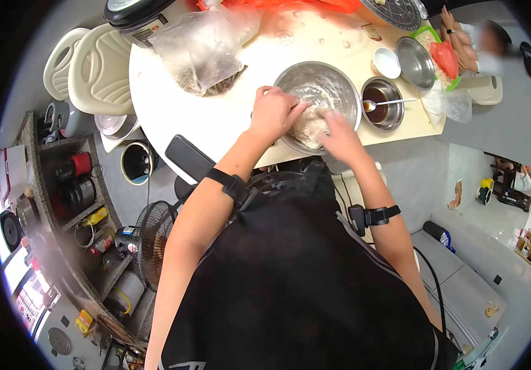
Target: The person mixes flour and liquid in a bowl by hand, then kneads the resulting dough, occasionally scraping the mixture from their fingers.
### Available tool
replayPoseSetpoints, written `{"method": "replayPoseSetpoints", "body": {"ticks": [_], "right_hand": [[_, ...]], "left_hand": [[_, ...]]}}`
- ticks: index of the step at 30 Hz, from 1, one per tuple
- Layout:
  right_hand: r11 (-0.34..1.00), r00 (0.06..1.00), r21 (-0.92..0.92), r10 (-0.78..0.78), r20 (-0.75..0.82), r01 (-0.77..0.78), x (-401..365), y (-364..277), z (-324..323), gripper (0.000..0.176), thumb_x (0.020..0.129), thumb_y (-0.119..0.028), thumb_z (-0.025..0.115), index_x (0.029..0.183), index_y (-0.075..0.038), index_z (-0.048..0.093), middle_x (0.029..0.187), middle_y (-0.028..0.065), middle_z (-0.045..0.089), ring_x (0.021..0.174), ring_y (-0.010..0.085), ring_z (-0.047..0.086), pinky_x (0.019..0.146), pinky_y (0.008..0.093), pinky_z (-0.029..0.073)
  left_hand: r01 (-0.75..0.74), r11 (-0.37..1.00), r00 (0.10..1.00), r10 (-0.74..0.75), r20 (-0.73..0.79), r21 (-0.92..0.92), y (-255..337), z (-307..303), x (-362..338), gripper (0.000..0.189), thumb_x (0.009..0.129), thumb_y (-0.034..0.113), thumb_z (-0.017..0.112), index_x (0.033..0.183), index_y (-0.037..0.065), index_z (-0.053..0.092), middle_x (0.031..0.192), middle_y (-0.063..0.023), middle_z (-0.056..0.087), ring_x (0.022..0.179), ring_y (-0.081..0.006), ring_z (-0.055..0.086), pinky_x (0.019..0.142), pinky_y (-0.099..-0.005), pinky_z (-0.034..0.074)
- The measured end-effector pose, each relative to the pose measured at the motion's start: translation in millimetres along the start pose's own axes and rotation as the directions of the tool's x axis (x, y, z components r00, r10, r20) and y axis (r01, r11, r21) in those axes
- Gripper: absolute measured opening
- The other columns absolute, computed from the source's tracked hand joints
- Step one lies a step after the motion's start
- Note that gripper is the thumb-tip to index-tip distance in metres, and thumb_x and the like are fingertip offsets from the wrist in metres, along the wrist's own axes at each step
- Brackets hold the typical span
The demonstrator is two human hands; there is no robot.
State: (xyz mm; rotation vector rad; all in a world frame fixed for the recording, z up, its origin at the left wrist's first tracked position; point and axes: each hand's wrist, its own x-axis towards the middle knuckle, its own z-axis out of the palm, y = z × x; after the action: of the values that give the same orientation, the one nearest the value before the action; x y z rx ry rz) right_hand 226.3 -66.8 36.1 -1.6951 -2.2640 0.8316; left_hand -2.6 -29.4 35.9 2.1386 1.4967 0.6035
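Observation:
A steel mixing bowl (347, 83) stands near the front edge of the table, with pale, floury dough (307, 131) in its lower part and white residue on its walls. My left hand (275, 114) is closed over the bowl's left rim, its thumb reaching inward by the dough. Inside the near right part of the bowl, my right hand (341, 137) touches the dough; motion blurs its fingers. To the right sits a smaller steel bowl (395, 117) of dark liquid, a spoon (395, 102) resting in it.
A phone (189, 158) lies at the table's left edge. Plastic bags (197, 46) and a cooker (139, 15) occupy the back left. A white bowl (386, 63), another steel bowl (415, 63) and a green tray (456, 81) are at right. Another person's arm (456, 40) is beyond.

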Motion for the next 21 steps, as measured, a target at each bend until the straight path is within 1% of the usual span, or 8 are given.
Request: {"method": "replayPoseSetpoints", "body": {"ticks": [3, 6, 10, 13, 16, 17, 20, 21], "right_hand": [[0.978, 0.997, -0.191, -0.077, 0.027, 0.081, 1, -5, 14, 0.067, 0.087, -0.042, 0.078, 0.140, -0.004, 0.062, 0.147, 0.0229, 0.055, 0.131, 0.0433, 0.055, 0.110, 0.0496, 0.048], [0.970, 0.998, -0.235, -0.061, -0.003, 0.058, 4, 0, 26, 0.064, 0.082, -0.041, 0.080, 0.135, -0.007, 0.066, 0.146, 0.0186, 0.057, 0.128, 0.0401, 0.057, 0.105, 0.0505, 0.051], [0.989, 0.997, -0.148, -0.032, -0.068, 0.022, 21, -1, 17, 0.052, 0.080, -0.032, 0.080, 0.125, -0.007, 0.070, 0.131, 0.0151, 0.067, 0.118, 0.0375, 0.064, 0.099, 0.0490, 0.054], [0.999, 0.985, -0.023, -0.027, -0.172, 0.023, 34, 3, -2, 0.044, 0.082, -0.028, 0.078, 0.119, -0.006, 0.071, 0.116, 0.0184, 0.071, 0.107, 0.0400, 0.068, 0.095, 0.0470, 0.054], [0.999, 0.974, -0.030, -0.019, -0.224, 0.012, 46, 8, -22, 0.042, 0.084, -0.027, 0.077, 0.118, -0.004, 0.071, 0.115, 0.0193, 0.071, 0.105, 0.0400, 0.068, 0.093, 0.0475, 0.055], [0.996, 0.990, -0.067, 0.055, -0.132, -0.064, 51, 8, -28, 0.043, 0.086, -0.029, 0.075, 0.120, -0.003, 0.070, 0.120, 0.0207, 0.070, 0.108, 0.0415, 0.066, 0.096, 0.0487, 0.053], [0.911, 0.993, -0.411, -0.078, -0.091, 0.034, 71, 35, 3, 0.047, 0.089, -0.031, 0.073, 0.125, -0.002, 0.069, 0.127, 0.0215, 0.068, 0.115, 0.0443, 0.061, 0.101, 0.0510, 0.050], [0.933, 0.997, -0.361, -0.042, -0.062, 0.017, 74, 38, 10, 0.050, 0.090, -0.034, 0.072, 0.129, -0.002, 0.067, 0.132, 0.0223, 0.065, 0.120, 0.0474, 0.056, 0.105, 0.0533, 0.047]], "left_hand": [[-0.088, 0.996, 0.971, 0.085, -0.221, -0.001, -6, 10, -9, 0.034, 0.093, 0.021, 0.072, 0.124, 0.010, 0.071, 0.122, -0.0136, 0.066, 0.115, -0.0345, 0.059, 0.102, -0.0498, 0.045], [0.055, 0.998, 0.955, -0.062, -0.290, -0.031, -13, 20, -7, 0.049, 0.091, 0.020, 0.074, 0.137, 0.009, 0.061, 0.144, -0.0162, 0.052, 0.127, -0.0392, 0.050, 0.102, -0.0501, 0.046], [0.172, 0.982, 0.954, -0.186, -0.235, -0.079, -14, 34, -2, 0.058, 0.089, 0.019, 0.075, 0.142, 0.007, 0.054, 0.145, -0.0198, 0.049, 0.128, -0.0407, 0.050, 0.101, -0.0508, 0.049], [0.183, 0.978, 0.957, -0.200, -0.211, -0.098, -19, 39, 0, 0.056, 0.091, 0.017, 0.075, 0.142, 0.006, 0.053, 0.142, -0.0235, 0.052, 0.124, -0.0450, 0.052, 0.105, -0.0505, 0.047], [0.168, 0.980, 0.957, -0.188, -0.221, -0.104, -24, 40, -1, 0.053, 0.092, 0.016, 0.074, 0.141, 0.007, 0.055, 0.137, -0.0230, 0.054, 0.118, -0.0439, 0.055, 0.102, -0.0508, 0.048], [0.167, 0.978, 0.958, -0.192, -0.215, -0.127, -25, 40, -1, 0.052, 0.092, 0.016, 0.073, 0.140, 0.007, 0.055, 0.136, -0.0226, 0.054, 0.117, -0.0435, 0.055, 0.100, -0.0508, 0.048], [0.171, 0.972, 0.955, -0.203, -0.216, -0.158, -26, 40, 9, 0.048, 0.093, 0.014, 0.072, 0.137, 0.007, 0.056, 0.131, -0.0216, 0.056, 0.113, -0.0424, 0.057, 0.097, -0.0509, 0.049], [0.185, 0.972, 0.952, -0.213, -0.218, -0.143, -24, 41, 9, 0.047, 0.093, 0.014, 0.072, 0.136, 0.007, 0.057, 0.130, -0.0213, 0.057, 0.112, -0.0420, 0.058, 0.097, -0.0508, 0.049]]}}
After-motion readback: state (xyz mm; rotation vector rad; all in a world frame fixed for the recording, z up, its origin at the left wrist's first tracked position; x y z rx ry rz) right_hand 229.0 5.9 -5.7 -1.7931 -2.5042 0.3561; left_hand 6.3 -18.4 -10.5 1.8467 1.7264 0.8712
